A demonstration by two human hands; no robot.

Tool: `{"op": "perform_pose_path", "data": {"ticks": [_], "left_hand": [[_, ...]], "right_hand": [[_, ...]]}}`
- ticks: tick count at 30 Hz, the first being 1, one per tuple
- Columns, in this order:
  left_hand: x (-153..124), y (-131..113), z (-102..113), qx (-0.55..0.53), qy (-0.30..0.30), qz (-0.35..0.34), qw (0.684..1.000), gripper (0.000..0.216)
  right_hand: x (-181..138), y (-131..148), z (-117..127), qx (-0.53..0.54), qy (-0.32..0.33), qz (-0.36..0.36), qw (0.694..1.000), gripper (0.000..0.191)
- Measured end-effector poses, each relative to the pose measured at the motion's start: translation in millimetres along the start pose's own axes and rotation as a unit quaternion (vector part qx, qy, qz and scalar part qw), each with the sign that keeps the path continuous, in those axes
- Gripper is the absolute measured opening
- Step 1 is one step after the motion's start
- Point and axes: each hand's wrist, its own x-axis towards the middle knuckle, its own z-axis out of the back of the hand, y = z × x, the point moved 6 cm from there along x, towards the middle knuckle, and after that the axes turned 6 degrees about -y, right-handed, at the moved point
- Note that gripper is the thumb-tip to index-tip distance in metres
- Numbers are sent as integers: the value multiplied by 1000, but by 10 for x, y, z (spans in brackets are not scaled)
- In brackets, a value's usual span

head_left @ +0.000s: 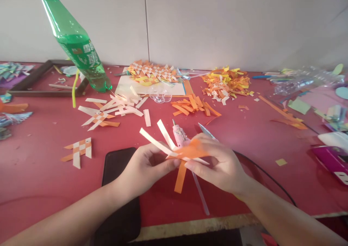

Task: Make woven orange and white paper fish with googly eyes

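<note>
Between my two hands, above the near part of the table, is a small bundle of crossed orange and cream paper strips [179, 177]. My left hand [148, 166] pinches its left side between thumb and fingers. On the other side my right hand [217, 162] grips the strips, and its fingers are slightly blurred. Just beyond lies a pink glue gun [179, 134], partly hidden by the paper and hands. A clear glue stick [201, 195] shows below them. A pointed metal blade [206, 130] sticks out behind my right hand.
A black phone [119, 166] lies under my left forearm. Woven paper pieces [79, 150], loose orange strips [195, 105] and yellow-orange scraps [228, 82] spread over the red table. A green bottle [81, 53] stands by a dark frame [29, 93]. A black cable [266, 171] runs right.
</note>
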Motion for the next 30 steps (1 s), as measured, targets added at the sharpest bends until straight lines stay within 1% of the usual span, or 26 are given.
{"op": "perform_pose_path", "data": {"ticks": [3,4,8,12,16,18,21,25,27,30], "left_hand": [[1,9,-7,-3,10,10,1000,20],[1,9,-7,-4,10,11,1000,21],[0,32,-6,-12,9,22,1000,18],[4,49,16,11,-2,21,1000,18],[9,50,16,9,-2,22,1000,19],[7,45,5,11,2,19,1000,20],[-3,38,-17,14,14,13,1000,20],[-12,62,-35,24,25,24,999,23],[-11,63,-34,37,23,26,999,25],[-4,29,-24,49,10,11,999,23]], "right_hand": [[7,3,-27,-18,26,-16,999,16],[7,1,-24,-20,25,-19,999,17],[2,3,-10,-25,17,-8,1000,8],[-14,-5,1,-55,7,0,998,7],[-25,-8,-5,-54,6,-4,999,13],[-24,9,-10,-57,6,4,998,18],[-17,35,-12,-55,6,19,998,20],[-20,28,-41,-31,41,14,999,25],[-27,24,-53,-26,56,13,998,25],[-25,20,-42,-45,48,16,998,22]]}}
